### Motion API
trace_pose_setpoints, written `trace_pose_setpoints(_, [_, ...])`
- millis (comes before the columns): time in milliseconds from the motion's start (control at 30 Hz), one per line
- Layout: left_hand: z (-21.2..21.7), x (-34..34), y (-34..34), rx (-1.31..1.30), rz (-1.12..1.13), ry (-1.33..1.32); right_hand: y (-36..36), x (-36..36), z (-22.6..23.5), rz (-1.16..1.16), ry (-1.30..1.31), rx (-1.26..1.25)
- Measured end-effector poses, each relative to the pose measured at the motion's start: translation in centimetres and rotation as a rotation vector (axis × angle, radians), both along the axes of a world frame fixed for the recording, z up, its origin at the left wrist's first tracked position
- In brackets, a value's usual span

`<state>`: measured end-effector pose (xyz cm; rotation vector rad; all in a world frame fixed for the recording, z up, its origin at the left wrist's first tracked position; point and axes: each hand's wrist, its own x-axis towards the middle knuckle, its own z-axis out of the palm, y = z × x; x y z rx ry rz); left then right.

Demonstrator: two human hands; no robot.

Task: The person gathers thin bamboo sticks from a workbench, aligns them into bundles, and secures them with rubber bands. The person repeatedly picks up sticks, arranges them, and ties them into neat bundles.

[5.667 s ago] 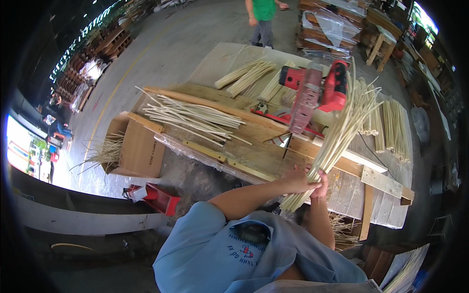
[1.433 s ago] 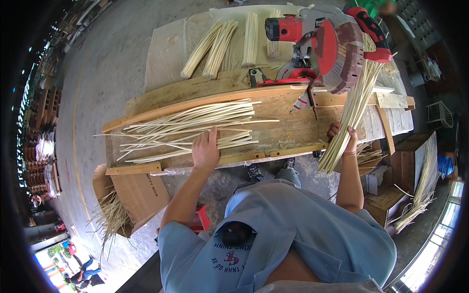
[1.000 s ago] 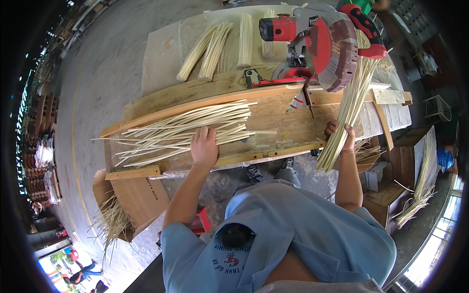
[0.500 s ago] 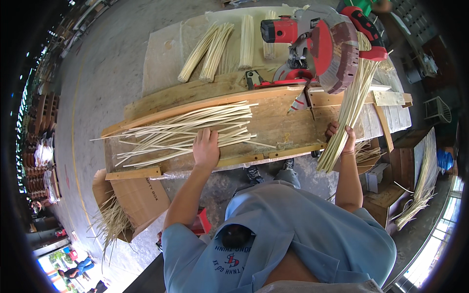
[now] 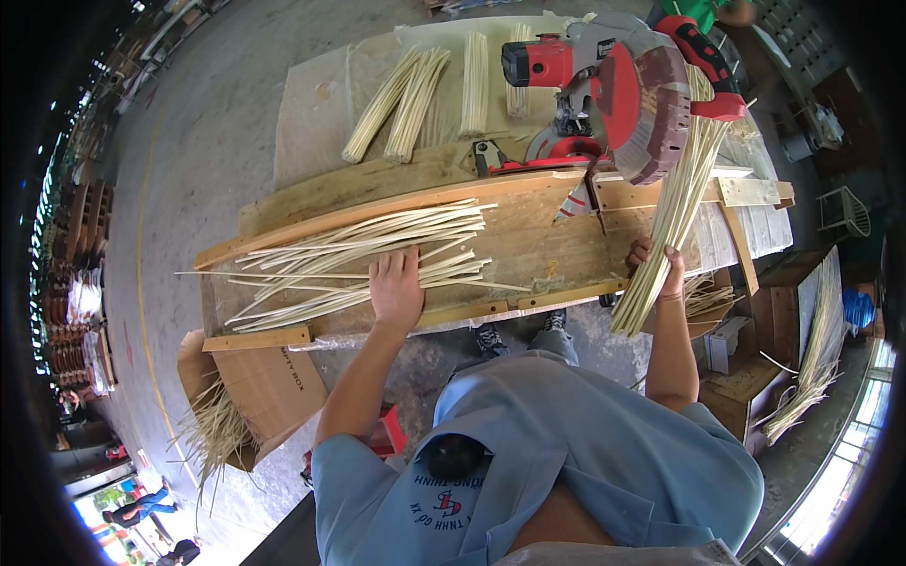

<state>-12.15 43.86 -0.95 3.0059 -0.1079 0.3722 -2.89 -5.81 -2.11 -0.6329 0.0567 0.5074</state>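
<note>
Thin pale sticks, like rattan cane, lie loosely spread over the left part of the wooden bench [image 5: 528, 226]. My left hand [image 5: 396, 291] is on the nearer group of these loose sticks [image 5: 311, 300], its fingers curled over them; the fingertips are partly hidden. A second group of loose sticks [image 5: 377, 224] lies beyond that hand. My right hand [image 5: 658, 268] grips a long bundle of pale sticks [image 5: 678, 208] near its lower end. The bundle slants up and away, its upper part passing behind the red saw's handle.
A red mitre saw [image 5: 623, 94] stands at the bench's far side. Several tied stick bundles [image 5: 415, 104] lie behind the wooden fence [image 5: 396, 212]. A cardboard box of sticks [image 5: 269, 387] is below left, another box [image 5: 703, 302] below right. Part of a person in green [image 5: 703, 11] shows far right.
The loose sticks by my left hand have drawn closer together toward the bench's near edge, widening the gap to the farther group. My right hand and its bundle have hardly moved.
</note>
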Motion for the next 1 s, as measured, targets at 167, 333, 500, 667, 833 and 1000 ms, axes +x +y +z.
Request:
trace_pose_setpoints(167, [-0.3, 0.2, 0.1, 0.065, 0.011, -0.019, 0.3, -0.2, 0.3, -0.027, 0.019, -0.058])
trace_pose_setpoints(333, [0.3, 1.4, -0.1, 0.069, 0.022, 0.070, 0.1, -0.3, 0.4, -0.027, -0.012, -0.066])
trace_pose_setpoints(500, [1.0, 2.4, 0.1, 0.063, 0.061, 0.187, 0.9, -0.4, 0.8, -0.006, 0.039, -0.005])
trace_pose_setpoints(667, [1.0, 2.2, 0.1, 0.160, 0.025, 0.198, 0.6, -0.4, 0.7, 0.051, -0.009, 0.040])
trace_pose_setpoints(833, [2.9, 0.1, 0.4, 0.131, -0.027, 0.195, 0.7, -0.2, 0.8, 0.060, -0.037, 0.050])
trace_pose_setpoints(1000, [9.0, -0.9, 1.0, 0.053, -0.078, 0.289, 1.0, -0.3, 1.0, 0.051, -0.067, 0.042])
